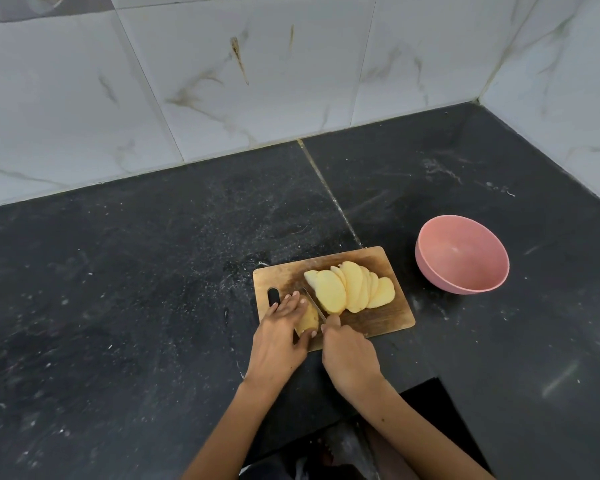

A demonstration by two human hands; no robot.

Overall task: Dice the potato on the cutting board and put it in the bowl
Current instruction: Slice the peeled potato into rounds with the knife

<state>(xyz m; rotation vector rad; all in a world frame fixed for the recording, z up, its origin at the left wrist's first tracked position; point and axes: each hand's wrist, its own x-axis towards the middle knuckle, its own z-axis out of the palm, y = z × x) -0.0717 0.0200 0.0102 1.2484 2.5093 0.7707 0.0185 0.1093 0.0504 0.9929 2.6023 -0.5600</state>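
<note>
On the dark stone tabletop (153, 289), a small wooden cutting board (388, 317) lies near the front edge, with a pink bowl (463, 258) well apart to its right. Bowl looks empty.

Step in hand: slicing, not yet dicing. A fan of pale potato slices (352, 287) leans overlapped across the middle of the board. The uncut end piece (307, 318), skin still on, sits at the board's near left corner.

Left hand (279, 336): grip curled over the end piece, fingertips forward near the board's handle slot (273, 296), thumb at the near side. It pins the piece down.

Right hand (349, 356): grip closed round the knife handle, which the hand hides entirely. Only the thin blade (315, 304) shows, running between the end piece and the nearest slice, edge down at the potato.

Judgement: roughly the first third of the task. One or two more slices finish the end piece. Next move calls for pulling the left fingertips back, since little potato remains between them and the blade. After that, the slices need stacking flat, cutting into strips, then crosswise into cubes, then carrying over to the bowl.

Risk: end piece is small and rounded; it may roll under pressure.
</note>
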